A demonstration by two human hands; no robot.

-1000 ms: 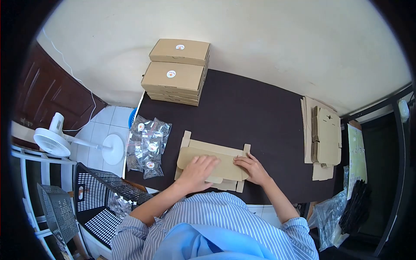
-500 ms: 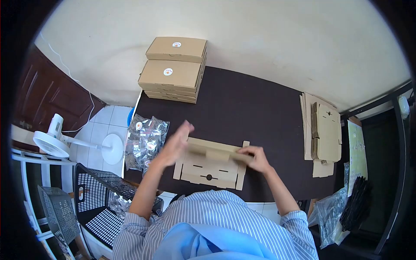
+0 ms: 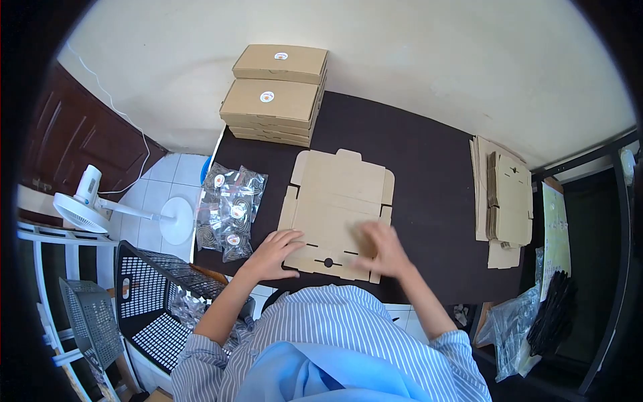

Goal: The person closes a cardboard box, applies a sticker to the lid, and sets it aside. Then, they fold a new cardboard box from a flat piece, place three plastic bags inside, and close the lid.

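A die-cut cardboard box blank [image 3: 338, 201] lies unfolded and flat on the dark tabletop in front of me. Its slotted edge with a round hole faces my body. At the blank's near left edge is my left hand [image 3: 271, 256], fingers spread, their tips over the cardboard. My right hand [image 3: 383, 251], slightly blurred, hovers at the near right part of the blank with thumb and fingers apart. Neither hand grips anything.
Closed cardboard boxes [image 3: 271, 100] with round stickers are stacked at the back left. Clear packets [image 3: 231, 211] lie at the left edge. Flat cardboard blanks [image 3: 512, 201] are piled at the right. Black plastic crates [image 3: 144, 295] and a white fan [image 3: 84, 211] stand left of the table.
The cardboard blank's far panel has opened out and now lies flat away from me. My right hand has let go of it; my left hand has come down to the near left edge.
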